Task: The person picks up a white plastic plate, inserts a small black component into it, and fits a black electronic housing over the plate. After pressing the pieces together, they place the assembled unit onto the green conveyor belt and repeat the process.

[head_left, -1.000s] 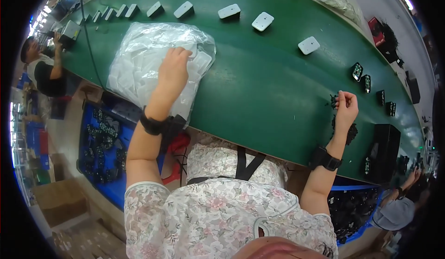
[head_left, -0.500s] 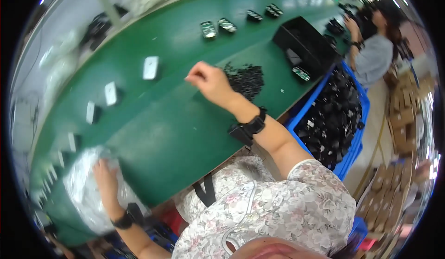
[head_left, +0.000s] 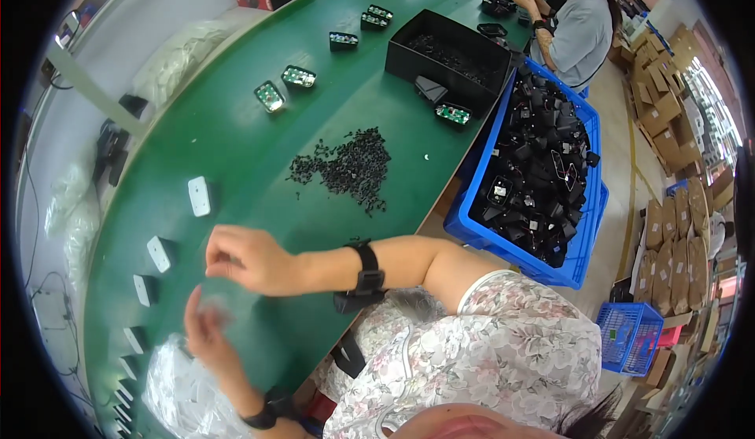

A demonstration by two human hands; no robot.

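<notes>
1. Your right hand [head_left: 250, 260] is over the green bench [head_left: 259, 152], fingers curled together as if pinching something small; what sits between the fingertips is too small to make out.
2. Your left hand [head_left: 206, 325] is just below and left of the right one, blurred, fingers loosely spread; I cannot tell whether it holds anything. It sits just above the clear plastic bag [head_left: 179, 396] at the bench edge.
3. The row of small white housings [head_left: 199, 196] runs up the bench to the left of your hands; the nearest lie just beyond your right hand.
4. The heap of small black parts [head_left: 346, 165] lies well beyond your right wrist, toward the black tray [head_left: 448, 58].
5. By my reading, you are bringing a small piece toward the white housings. The next move calls for steadying the left hand first, then a fine placement with the right fingertips.
6. The blue crate [head_left: 543, 164] of black parts stands off the bench to your right; another person [head_left: 578, 26] works beyond it.
</notes>
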